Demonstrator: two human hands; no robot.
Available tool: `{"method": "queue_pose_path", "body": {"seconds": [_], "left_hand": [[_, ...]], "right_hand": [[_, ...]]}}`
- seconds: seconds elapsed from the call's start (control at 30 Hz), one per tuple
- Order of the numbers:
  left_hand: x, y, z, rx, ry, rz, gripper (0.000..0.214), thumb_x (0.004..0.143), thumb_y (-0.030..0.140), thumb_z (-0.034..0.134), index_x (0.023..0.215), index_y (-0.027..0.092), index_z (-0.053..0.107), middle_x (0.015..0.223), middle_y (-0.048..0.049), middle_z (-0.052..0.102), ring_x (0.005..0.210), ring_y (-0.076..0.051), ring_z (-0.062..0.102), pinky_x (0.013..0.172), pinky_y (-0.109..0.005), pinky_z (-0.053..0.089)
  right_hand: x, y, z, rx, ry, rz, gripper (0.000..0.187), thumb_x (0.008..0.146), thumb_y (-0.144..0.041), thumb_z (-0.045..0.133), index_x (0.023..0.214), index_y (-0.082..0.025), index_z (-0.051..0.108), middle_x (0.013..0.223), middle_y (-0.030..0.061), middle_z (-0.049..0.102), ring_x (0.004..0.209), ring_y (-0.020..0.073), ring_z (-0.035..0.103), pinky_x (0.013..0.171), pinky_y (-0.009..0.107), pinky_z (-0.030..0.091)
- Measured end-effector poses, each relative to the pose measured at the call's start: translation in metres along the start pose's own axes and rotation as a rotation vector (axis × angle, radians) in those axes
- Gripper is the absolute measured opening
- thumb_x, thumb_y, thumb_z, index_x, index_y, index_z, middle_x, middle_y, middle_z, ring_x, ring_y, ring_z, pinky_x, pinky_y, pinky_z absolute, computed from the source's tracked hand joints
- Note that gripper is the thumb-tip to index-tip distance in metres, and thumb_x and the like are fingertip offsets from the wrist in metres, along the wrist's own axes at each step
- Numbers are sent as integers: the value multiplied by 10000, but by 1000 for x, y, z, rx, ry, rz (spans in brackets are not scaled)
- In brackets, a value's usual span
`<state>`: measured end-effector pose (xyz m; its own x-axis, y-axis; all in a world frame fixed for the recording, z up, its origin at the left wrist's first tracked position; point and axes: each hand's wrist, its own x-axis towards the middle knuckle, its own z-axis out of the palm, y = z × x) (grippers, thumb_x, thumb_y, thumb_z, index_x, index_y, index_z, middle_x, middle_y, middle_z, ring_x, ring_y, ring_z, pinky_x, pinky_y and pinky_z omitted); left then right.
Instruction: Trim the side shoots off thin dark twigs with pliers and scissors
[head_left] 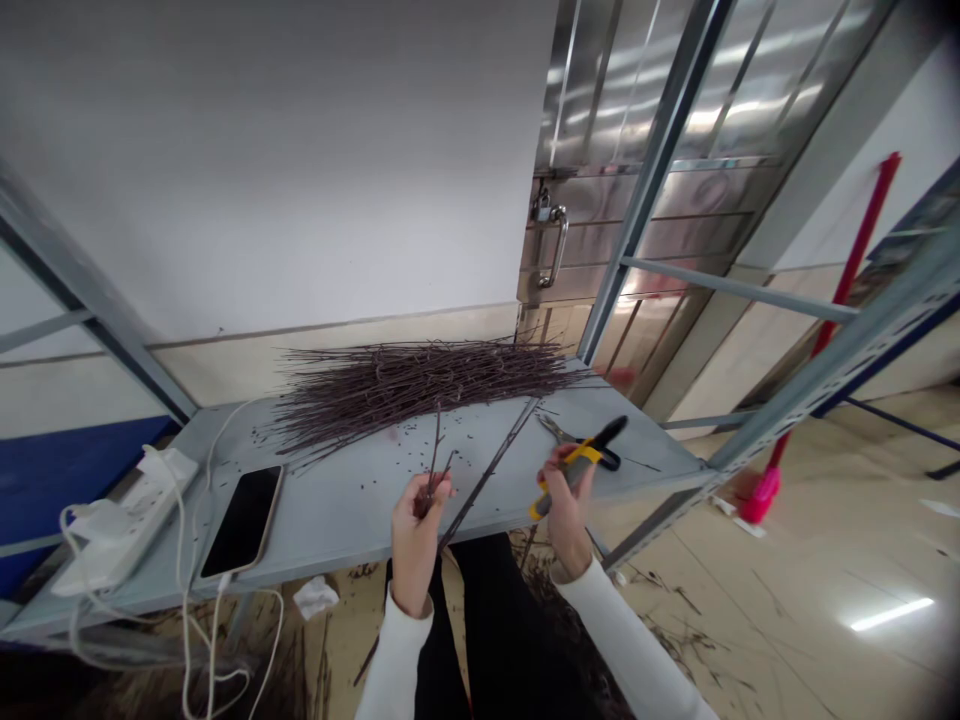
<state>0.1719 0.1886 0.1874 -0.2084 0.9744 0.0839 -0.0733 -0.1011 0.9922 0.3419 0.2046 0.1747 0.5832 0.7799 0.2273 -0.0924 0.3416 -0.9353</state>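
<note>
Several dark brown twigs [433, 470] are pinched in my left hand [416, 515], the short forked ends standing up above the fingers. A longer, thicker stem [491, 468] slants past that hand across the shelf's front edge. My right hand [566, 500] is wrapped round a hand tool with a yellow-and-grey grip [574, 470] and a black end; its exact kind is unclear. Behind it, metal jaws [553, 428] point left, partly hidden, and I cannot tell whether they belong to the same tool. A large bundle of thin twigs [427, 380] lies along the back of the shelf.
The grey metal shelf [337, 530] has upright posts [649, 180] at its sides. A phone [244, 520], a white power strip [139, 510] and loose cables lie at left. Twig scraps litter the floor. A red-handled broom [855, 250] stands at right, near a metal door [592, 200].
</note>
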Motion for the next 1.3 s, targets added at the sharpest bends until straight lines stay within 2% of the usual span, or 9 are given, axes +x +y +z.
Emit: {"method": "queue_pose_path", "body": {"seconds": [0.17,0.27,0.43,0.67,0.9,1.0,1.13,1.23,1.3], "left_hand": [[4,-6,-2,34,-21,-12,287,726,449,678,797,171,657,869,-87,743,812,-210,670,772,-306,504],[6,-7,-3,41,-21,-16,297,716,454,681,805,171,659,878,-90,743,829,-221,667,780,-318,502],[8,-4,-4,96,-15,-2,277,723,431,674,816,169,680,842,-69,732,810,-216,649,773,-312,484],[14,-7,-3,290,-20,29,334,703,434,673,886,157,709,747,-25,675,549,-134,503,562,-257,418],[21,-15,-2,351,-97,64,301,708,413,675,878,173,741,713,-17,688,469,-116,403,500,-258,351],[23,-14,-2,348,-85,67,287,716,413,665,856,175,745,687,-20,686,484,-128,430,518,-266,371],[24,-14,0,332,-72,57,275,711,408,659,829,176,749,641,-20,672,492,-143,469,514,-266,384],[23,-16,1,322,-58,46,270,695,403,673,821,176,748,635,-22,670,489,-144,477,502,-260,384],[21,-16,0,321,-52,39,283,701,406,670,830,166,747,649,-28,674,479,-136,458,503,-259,384]], "right_hand": [[14,22,-6,-556,-261,149,216,752,-392,477,888,-232,425,749,-33,470,643,147,474,619,270,400],[21,32,-4,-732,-371,177,238,713,-357,532,890,-203,486,748,-3,542,688,191,535,627,287,390],[18,40,8,-1043,-493,142,353,685,-246,571,1025,-160,538,969,107,620,845,253,591,689,313,378],[15,51,23,-1288,-545,-3,415,714,-255,589,1103,-121,536,1089,182,582,1060,360,516,857,446,349],[20,61,26,-1172,-536,-121,327,778,-310,605,1054,-135,580,1073,162,581,1086,325,507,925,428,349],[14,54,23,-1018,-495,-150,252,904,-297,426,1053,-164,579,1096,135,589,1063,273,529,945,415,363],[-13,31,20,-628,-433,-100,509,996,-347,94,1059,-179,570,1033,116,637,965,197,595,825,326,473],[-35,16,23,-286,-459,43,442,961,-508,279,1025,-198,588,940,92,660,831,199,617,703,307,509],[-43,11,26,-233,-465,101,376,885,-546,466,948,-200,598,834,71,661,728,199,618,640,308,516]]}}
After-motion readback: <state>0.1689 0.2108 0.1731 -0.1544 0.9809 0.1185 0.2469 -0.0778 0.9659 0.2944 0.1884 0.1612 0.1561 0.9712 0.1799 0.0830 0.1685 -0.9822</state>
